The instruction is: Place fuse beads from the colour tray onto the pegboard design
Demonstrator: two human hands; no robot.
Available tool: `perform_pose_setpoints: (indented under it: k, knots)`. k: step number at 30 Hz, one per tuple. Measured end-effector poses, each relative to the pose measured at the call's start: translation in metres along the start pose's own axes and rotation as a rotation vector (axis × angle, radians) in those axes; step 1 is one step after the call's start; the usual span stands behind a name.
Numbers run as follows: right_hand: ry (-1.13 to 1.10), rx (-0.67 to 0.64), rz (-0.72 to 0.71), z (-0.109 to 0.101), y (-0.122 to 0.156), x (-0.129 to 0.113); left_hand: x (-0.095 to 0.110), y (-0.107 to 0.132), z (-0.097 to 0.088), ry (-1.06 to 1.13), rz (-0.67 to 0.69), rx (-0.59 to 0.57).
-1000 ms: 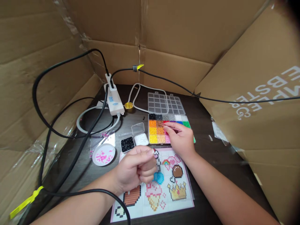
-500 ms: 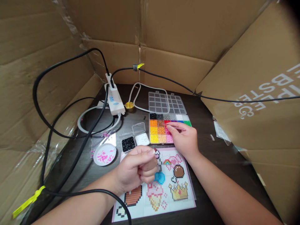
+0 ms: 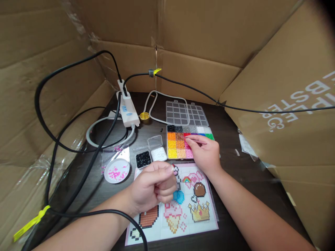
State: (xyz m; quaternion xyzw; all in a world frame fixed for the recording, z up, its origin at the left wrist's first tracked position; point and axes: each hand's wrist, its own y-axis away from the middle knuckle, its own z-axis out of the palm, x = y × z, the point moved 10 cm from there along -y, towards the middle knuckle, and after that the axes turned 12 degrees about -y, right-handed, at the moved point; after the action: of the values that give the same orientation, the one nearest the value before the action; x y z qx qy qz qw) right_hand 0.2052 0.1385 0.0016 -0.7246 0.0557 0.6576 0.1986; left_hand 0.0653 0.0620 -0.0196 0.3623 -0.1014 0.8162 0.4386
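My right hand (image 3: 205, 151) pinches thin pinkish tweezers (image 3: 196, 140). Their tips reach over the brown beads in the sectioned bead box (image 3: 171, 143), whose compartments hold small beads of many colours. My left hand (image 3: 157, 183) is a closed fist above the pattern sheet (image 3: 188, 228); whatever it may hold is hidden. Pixel pictures cover the sheet, among them an ice cream cone, a crown and a rainbow, with a clear pegboard on top. A blue round bead piece (image 3: 179, 197) lies partly behind the fist.
Left of the box stand a small case of black beads (image 3: 143, 159) and one of white beads (image 3: 158, 154). A white dish (image 3: 117, 170) holds pink beads. Behind are a power strip (image 3: 128, 108) and a yellow cup (image 3: 144, 117). Black cables (image 3: 104, 139) loop across; cardboard walls surround the table.
The view has shifted very slightly. Both hands keep nearly the same place, and the tweezers stay over the brown beads.
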Motion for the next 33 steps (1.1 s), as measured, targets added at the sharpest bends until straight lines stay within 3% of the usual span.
perform_pose_setpoints:
  k: [33]
  knots:
    - [0.031, 0.007, 0.009, -0.0018, -0.0002, -0.0002, -0.0005, 0.0003, -0.0017, 0.005, -0.003, 0.01]
